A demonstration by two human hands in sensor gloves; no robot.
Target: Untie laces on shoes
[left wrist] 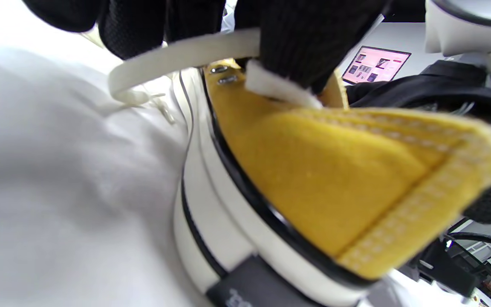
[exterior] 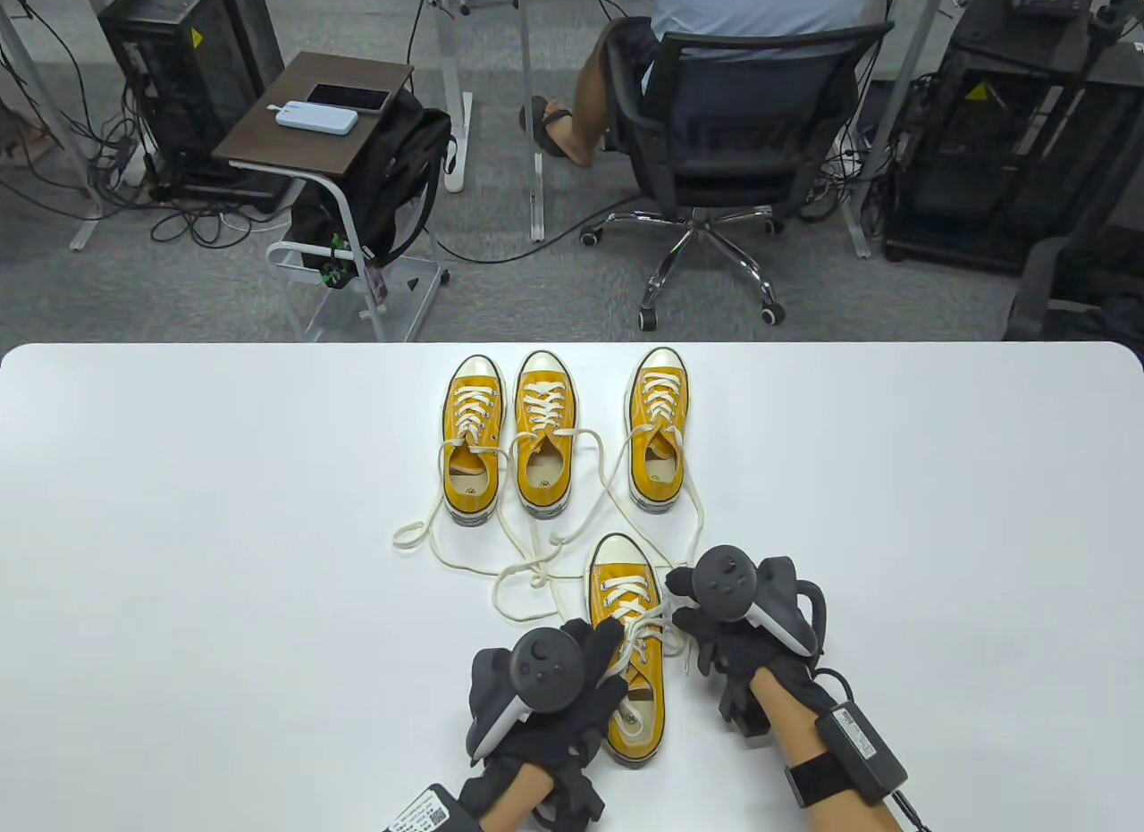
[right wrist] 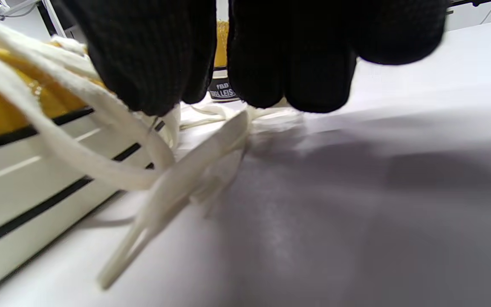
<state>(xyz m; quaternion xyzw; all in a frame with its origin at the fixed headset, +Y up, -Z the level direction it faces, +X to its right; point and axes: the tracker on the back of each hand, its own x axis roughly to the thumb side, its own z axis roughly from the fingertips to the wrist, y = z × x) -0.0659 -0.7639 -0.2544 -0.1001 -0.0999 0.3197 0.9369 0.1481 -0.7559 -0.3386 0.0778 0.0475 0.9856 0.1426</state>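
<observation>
Four yellow canvas sneakers sit on the white table, and the nearest shoe is the one both hands are working on — it lies toe pointing away from the person, closer to the table's near edge than the rest. Beyond it stand three more in a row: the left shoe, the middle shoe just beside it, and the right shoe set a little apart. Their cream laces already trail loose across the table toward the nearest shoe, crossing one another just off its toe on the left side. The left hand lies against the nearest shoe's left side, its fingers curled over the collar; the left wrist view shows them pinching a flat strip of lace right above the eyelets. The right hand sits at the shoe's right side, fingertips at the lace ends by the top eyelets — in the right wrist view its gloved fingers are bent down with loops of lace running up under them, gripping the lace beside the white sole. Past the table's far edge, a person sits in an office chair with their back turned, and a small side table to the left of the chair carries a phone and a pale power bank.
</observation>
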